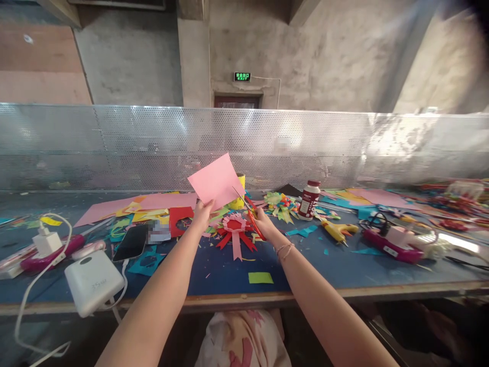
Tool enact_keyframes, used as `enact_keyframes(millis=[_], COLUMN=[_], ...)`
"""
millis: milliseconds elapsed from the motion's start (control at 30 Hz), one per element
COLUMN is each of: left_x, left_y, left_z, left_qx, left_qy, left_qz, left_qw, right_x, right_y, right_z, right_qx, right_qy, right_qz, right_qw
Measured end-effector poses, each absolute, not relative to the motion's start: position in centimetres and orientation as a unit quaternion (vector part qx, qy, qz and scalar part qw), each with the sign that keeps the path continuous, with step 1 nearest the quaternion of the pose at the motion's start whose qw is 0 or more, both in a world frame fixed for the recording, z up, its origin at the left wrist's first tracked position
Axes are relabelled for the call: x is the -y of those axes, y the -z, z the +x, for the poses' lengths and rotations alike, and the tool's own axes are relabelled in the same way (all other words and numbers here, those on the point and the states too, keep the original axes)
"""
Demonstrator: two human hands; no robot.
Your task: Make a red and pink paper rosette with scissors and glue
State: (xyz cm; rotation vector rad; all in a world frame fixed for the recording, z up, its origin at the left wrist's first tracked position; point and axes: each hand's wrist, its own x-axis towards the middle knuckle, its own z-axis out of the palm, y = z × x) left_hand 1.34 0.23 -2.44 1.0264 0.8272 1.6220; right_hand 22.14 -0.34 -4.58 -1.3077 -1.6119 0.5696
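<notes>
My left hand (203,215) pinches the lower edge of a sheet of pink paper (214,178), raised above the table. In my right hand (263,224) is a pair of scissors (252,216) with red handles. Their blades point up and left, with the tips close to the sheet's right side; whether they touch it I cannot tell. Below and between my hands lies a red and pink paper rosette (235,228) with ribbon tails. Behind the scissors stands a yellow roll (240,196), partly hidden by the sheet.
A phone (131,243), a white power bank (94,279) and a purple power strip (53,255) lie left. To the right are a maroon bottle (309,200), a yellow glue gun (336,231) and another power strip (391,246). A green paper piece (261,278) lies near the front edge.
</notes>
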Motion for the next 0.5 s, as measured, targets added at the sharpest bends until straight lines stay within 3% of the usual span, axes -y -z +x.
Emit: enact_keyframes(millis=[500], left_x=[-0.11], left_y=[2.10], left_z=[1.30], left_qx=[-0.378], left_qy=[-0.670], left_qz=[0.398], left_qw=[0.501], right_x=[-0.48], right_y=[5.33], right_z=[22.03], right_qx=[0.651], right_qy=[-0.326], right_qz=[-0.468], right_qw=[0.500])
